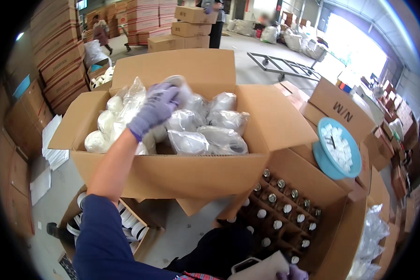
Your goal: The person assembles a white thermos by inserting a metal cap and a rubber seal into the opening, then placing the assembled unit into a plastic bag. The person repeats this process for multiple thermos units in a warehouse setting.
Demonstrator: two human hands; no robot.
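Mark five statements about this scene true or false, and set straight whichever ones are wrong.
1. The left hand is bare. False: the left hand wears a purple-grey glove.
2. The open carton below that hand contains things wrapped in clear plastic. True.
3. The blue basin holds capped bottles. False: the basin holds small white pieces; the capped bottles stand in the divided carton.
4. The right hand is at a pale vessel with a handle. True.
5. The wheeled frame on the floor is stacked with boxes. False: its bars are bare.
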